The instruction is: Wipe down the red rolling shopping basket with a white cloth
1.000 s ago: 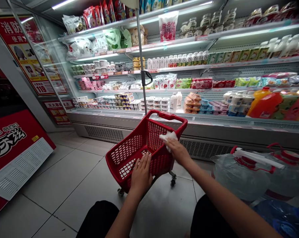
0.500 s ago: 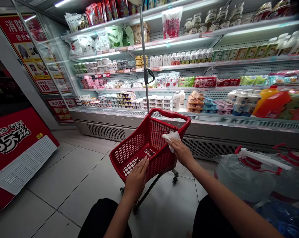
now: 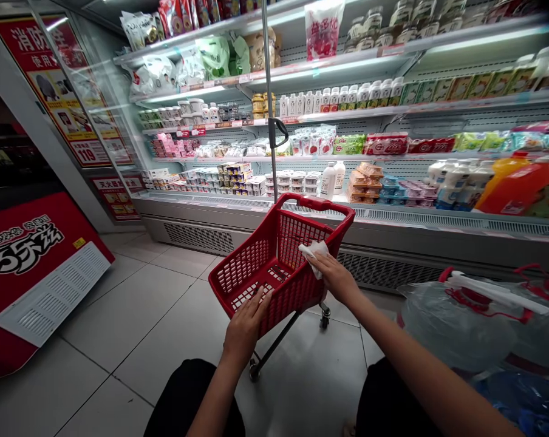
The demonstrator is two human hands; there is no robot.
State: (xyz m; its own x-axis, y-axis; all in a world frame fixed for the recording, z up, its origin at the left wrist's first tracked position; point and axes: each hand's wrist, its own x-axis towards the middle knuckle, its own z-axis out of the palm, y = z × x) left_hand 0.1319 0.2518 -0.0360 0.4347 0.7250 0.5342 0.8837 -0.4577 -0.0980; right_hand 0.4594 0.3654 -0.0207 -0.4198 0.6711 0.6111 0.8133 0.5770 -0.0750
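Note:
A small red wheeled shopping basket (image 3: 260,264) stands tilted on the tiled floor in front of me. My left hand (image 3: 246,322) grips its near rim, fingers curled over the edge. On the basket's right rim my right hand (image 3: 333,276) presses a crumpled white cloth (image 3: 314,252) against the plastic, fingers closed on it. The red handle bar (image 3: 317,205) at the far end points toward the chilled shelves. Nothing shows inside the basket. My knees in dark trousers are at the bottom edge.
An open refrigerated display (image 3: 347,152) with yoghurts, bottles and packets runs across the back. Large clear water jugs with red caps (image 3: 466,315) lie at the right. A red cabinet with a white vent (image 3: 33,267) stands at the left. A metal pole (image 3: 269,97) rises behind the basket.
The basket has tipped up toward me, its near end rising off the floor so the frame and wheels show. My right hand with the cloth has slid slightly down along the right rim.

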